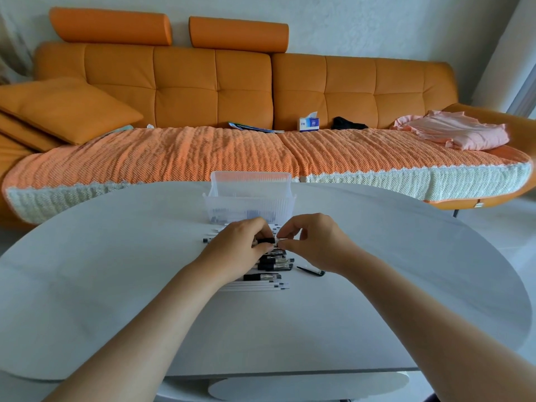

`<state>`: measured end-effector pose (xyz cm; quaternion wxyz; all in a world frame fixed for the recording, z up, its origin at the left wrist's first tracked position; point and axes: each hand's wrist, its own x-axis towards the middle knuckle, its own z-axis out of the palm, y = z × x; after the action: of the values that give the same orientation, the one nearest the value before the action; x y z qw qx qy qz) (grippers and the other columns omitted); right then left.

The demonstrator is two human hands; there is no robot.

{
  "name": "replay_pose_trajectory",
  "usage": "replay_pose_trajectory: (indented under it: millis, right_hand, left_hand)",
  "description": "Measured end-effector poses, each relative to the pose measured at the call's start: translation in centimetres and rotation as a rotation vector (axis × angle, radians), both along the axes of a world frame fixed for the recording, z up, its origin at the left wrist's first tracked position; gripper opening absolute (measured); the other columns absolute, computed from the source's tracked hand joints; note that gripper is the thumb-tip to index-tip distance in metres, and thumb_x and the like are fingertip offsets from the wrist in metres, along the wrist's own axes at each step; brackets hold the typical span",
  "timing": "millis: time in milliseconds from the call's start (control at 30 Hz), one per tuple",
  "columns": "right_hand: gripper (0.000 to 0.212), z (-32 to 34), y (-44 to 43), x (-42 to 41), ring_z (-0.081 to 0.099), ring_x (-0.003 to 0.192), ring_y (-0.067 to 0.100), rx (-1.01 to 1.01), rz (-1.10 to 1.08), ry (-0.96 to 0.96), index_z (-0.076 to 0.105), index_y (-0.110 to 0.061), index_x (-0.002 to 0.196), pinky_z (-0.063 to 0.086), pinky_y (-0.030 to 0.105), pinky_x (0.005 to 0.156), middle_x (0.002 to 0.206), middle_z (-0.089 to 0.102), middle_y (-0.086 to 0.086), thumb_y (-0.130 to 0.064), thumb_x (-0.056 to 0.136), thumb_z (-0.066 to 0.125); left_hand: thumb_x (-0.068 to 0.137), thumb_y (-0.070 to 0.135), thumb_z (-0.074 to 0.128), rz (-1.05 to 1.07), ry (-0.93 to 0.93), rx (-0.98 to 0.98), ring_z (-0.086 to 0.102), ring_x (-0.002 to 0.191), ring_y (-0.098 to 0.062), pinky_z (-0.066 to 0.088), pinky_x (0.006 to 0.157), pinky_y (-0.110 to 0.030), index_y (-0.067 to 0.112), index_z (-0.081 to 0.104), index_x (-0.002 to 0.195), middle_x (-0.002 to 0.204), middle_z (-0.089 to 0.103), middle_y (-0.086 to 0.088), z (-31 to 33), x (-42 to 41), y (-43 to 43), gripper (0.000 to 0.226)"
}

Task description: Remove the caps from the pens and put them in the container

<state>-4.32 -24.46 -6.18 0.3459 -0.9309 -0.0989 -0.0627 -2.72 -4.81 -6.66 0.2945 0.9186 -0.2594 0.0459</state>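
A pile of pens with black grips lies on the white table, below a clear ribbed plastic container that holds a few dark pieces at its bottom. My left hand grips the black body of one pen just above the pile. My right hand pinches the clear end of that same pen, which looks like its cap. Both hands meet over the pile, right in front of the container. My left hand hides much of the pile.
A single black cap lies on the table right of the pile. Thin white refills lie at the pile's near edge. Behind the table stands an orange sofa with a tissue box and folded pink cloth.
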Motion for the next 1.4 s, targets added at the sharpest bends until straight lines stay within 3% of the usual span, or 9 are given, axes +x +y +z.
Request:
replay_pose_trajectory:
  millis: [67,267,367,500,700,867,1067,1200,1400]
  right_hand:
    - [0.003,0.0,0.0,-0.1,0.053,0.057,-0.004,-0.015,0.002,0.028,0.072,-0.031,0.088,0.039,0.014,0.056,0.084,0.068,-0.018,-0.033,0.087,0.073]
    - [0.022,0.0,-0.2,-0.7,0.054,0.059,-0.003,-0.121,0.027,0.054,0.069,-0.026,0.084,0.042,0.026,0.058,0.083,0.068,-0.009,-0.041,0.097,0.057]
    - [0.033,0.3,-0.5,-0.9,0.054,0.056,-0.003,-0.14,0.051,0.099,0.07,-0.022,0.089,0.042,0.026,0.056,0.082,0.069,-0.004,-0.049,0.097,0.052]
    - [0.026,0.7,-0.9,-1.3,0.054,0.066,-0.007,-0.187,0.065,0.018,0.064,-0.035,0.104,0.037,0.016,0.06,0.093,0.063,-0.017,-0.051,0.085,0.07]
    - [0.009,0.9,-1.4,-1.5,0.051,0.064,-0.016,-0.175,0.074,0.018,0.064,-0.032,0.09,0.035,0.017,0.057,0.096,0.065,-0.015,-0.04,0.092,0.065]
    - [0.025,0.9,-1.8,-1.8,0.056,0.073,-0.001,-0.257,0.069,0.031,0.07,-0.03,0.102,0.049,0.026,0.072,0.1,0.067,-0.014,-0.05,0.095,0.056]
    - [0.012,0.6,-2.0,-1.7,0.051,0.066,-0.004,-0.235,0.005,-0.087,0.071,-0.033,0.088,0.036,0.017,0.06,0.09,0.066,-0.017,-0.045,0.089,0.067]
    - [0.008,0.4,-2.0,-1.7,0.049,0.062,-0.005,-0.236,0.019,-0.148,0.071,-0.03,0.085,0.034,0.017,0.059,0.084,0.061,-0.02,-0.037,0.084,0.076]
    - [0.016,0.2,-1.8,-1.8,0.055,0.07,-0.002,-0.183,0.044,0.043,0.074,-0.032,0.089,0.041,0.018,0.06,0.083,0.064,-0.02,-0.043,0.092,0.063]
  left_hand:
    - [0.09,0.035,0.065,0.012,-0.04,0.03,0.058,0.088,-0.006,0.048,0.071,-0.028,0.033,0.059,0.092,0.095,0.063,0.016,0.0,-0.2,0.0,0.007]
    - [0.09,0.04,0.064,0.0,-0.037,0.029,0.059,0.09,-0.006,0.052,0.08,-0.037,0.039,0.063,0.097,0.096,0.065,0.019,0.1,-0.3,0.1,0.008]
    - [0.09,0.039,0.063,-0.015,-0.059,0.014,0.059,0.09,-0.003,0.051,0.078,-0.034,0.038,0.065,0.098,0.095,0.065,0.021,0.2,-0.5,-0.3,0.009]
    - [0.089,0.038,0.066,-0.02,-0.06,0.007,0.059,0.091,-0.003,0.05,0.076,-0.03,0.037,0.067,0.098,0.096,0.066,0.021,0.1,-0.5,-0.6,0.009]
    - [0.09,0.038,0.065,-0.025,-0.093,0.033,0.055,0.083,0.0,0.036,0.063,-0.016,0.036,0.068,0.097,0.09,0.064,0.022,0.2,-0.7,-1.1,0.008]
    - [0.093,0.038,0.06,-0.033,-0.08,0.04,0.054,0.079,0.0,0.033,0.061,-0.016,0.036,0.069,0.097,0.085,0.063,0.023,0.2,-0.6,-1.4,0.011]
    - [0.094,0.037,0.059,-0.043,-0.071,0.036,0.058,0.081,-0.002,0.039,0.064,-0.018,0.036,0.07,0.096,0.087,0.065,0.021,0.2,-0.5,-1.7,0.011]
    - [0.094,0.036,0.059,-0.065,-0.02,0.025,0.057,0.075,0.003,0.035,0.061,-0.016,0.041,0.069,0.083,0.078,0.064,0.023,0.3,-0.6,-1.9,0.016]
    - [0.083,0.034,0.073,-0.053,-0.179,0.029,0.055,0.074,0.002,0.034,0.061,-0.011,0.037,0.072,0.09,0.083,0.065,0.021,0.0,-0.8,-1.6,0.007]
